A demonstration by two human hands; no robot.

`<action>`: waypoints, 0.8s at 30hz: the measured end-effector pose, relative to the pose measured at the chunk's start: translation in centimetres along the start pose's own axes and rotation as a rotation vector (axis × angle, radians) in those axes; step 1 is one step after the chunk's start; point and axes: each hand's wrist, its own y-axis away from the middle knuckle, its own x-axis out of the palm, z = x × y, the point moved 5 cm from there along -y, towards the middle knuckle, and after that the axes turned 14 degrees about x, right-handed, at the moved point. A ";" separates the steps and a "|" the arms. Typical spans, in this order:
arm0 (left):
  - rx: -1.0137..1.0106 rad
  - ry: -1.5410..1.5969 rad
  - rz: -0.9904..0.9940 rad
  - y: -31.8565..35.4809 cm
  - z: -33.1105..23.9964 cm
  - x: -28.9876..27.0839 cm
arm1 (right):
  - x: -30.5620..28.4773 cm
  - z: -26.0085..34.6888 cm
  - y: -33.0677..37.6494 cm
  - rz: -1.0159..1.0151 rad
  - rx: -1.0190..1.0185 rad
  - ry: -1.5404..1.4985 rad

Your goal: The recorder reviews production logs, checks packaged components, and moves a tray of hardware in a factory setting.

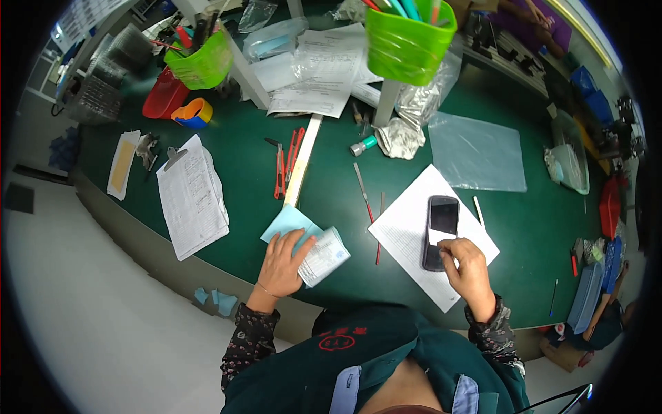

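My left hand (281, 265) lies with its fingers spread over a small light-blue booklet (288, 222) at the table's near edge. A folded, printed paper packet (325, 257) with a bluish-white cover sits under and beside those fingers. To the right, a dark smartphone (443, 215) rests face up on a stack of white printed sheets (403, 224); the lower part of its screen is lit white. My right hand (469, 265) is over the phone's lower end, its fingers curled in and thumb near the index fingertip. Nothing shows in its grasp.
Red cutter knives (281, 169) lie beyond the booklet. Thin red-handled tools (365, 193) lie between the hands. A clipboard with papers (193, 200) is at the left, a clear plastic bag (477, 153) behind the phone. Green pen holders (410, 45) hang on posts at the back.
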 end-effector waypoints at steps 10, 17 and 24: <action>0.142 0.173 -0.077 -8.9 4.0 -5.8 | 1.6 -0.7 1.3 0.109 0.051 0.013; -0.041 -0.291 -0.272 -20.3 11.8 -1.6 | 1.1 -1.4 2.0 0.054 0.140 0.016; -0.151 -0.358 -0.281 -24.6 14.8 0.8 | 0.7 -3.8 3.3 0.013 0.290 -0.012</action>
